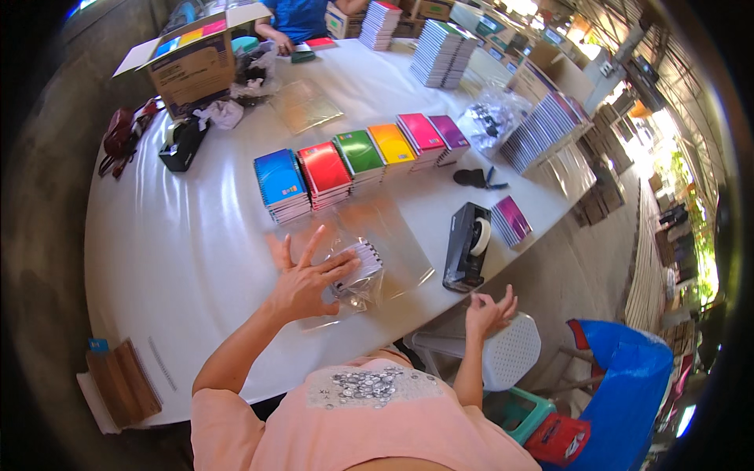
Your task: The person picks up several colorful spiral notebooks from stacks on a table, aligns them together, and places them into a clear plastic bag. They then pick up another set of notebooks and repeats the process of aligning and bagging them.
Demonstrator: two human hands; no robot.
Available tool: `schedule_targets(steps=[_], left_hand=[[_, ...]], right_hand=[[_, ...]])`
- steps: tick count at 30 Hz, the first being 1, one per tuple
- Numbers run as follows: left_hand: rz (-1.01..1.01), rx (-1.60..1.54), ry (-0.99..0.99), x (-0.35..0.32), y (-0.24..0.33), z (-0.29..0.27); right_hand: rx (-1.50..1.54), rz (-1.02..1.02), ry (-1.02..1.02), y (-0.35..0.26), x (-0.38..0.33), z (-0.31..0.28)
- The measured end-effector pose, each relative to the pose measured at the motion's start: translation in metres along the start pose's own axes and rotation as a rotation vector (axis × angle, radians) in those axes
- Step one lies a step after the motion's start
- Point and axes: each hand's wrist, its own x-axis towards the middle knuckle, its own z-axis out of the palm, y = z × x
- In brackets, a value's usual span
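Observation:
My left hand [302,281] lies with its fingers spread over a small spiral notebook bundle [363,265] in clear plastic wrap, pressing on it. The bundle shows white pages and a spiral edge. Beneath it lie flat clear plastic bags [404,259]. My right hand [488,312] hovers off the table's near edge, just below the black tape dispenser [469,247]. Its thumb and a finger come together in a pinch; whatever is between them is too small to make out. Beyond the bundle stands a row of notebook stacks in blue [280,179], red [323,167], green, yellow, pink and purple.
A small purple notebook stack [512,220] sits right of the dispenser, with black scissors [479,179] behind. Taller notebook stacks [444,53] and an open carton [192,74] stand farther back. Another person's hand [281,43] is across the table. A white stool [510,353] stands at right.

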Motion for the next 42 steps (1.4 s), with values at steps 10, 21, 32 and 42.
schedule_targets(steps=[10,21,32,42], left_hand=[[0.07,0.121,-0.178,-0.001,-0.001,-0.004],[0.013,0.147,-0.191,0.003,0.006,-0.01],[-0.113,-0.198,0.833,0.032,0.025,0.065],[-0.699,-0.994,0.679,0.026,0.029,0.067]], right_hand=[[0.003,-0.232,-1.141,-0.19,-0.03,0.091],[-1.028,-0.807,-0.855,-0.222,-0.039,0.163],[0.402,-0.317,-1.281,-0.093,-0.011,0.155],[0.423,-0.126,-1.091,-0.12,-0.021,0.179]])
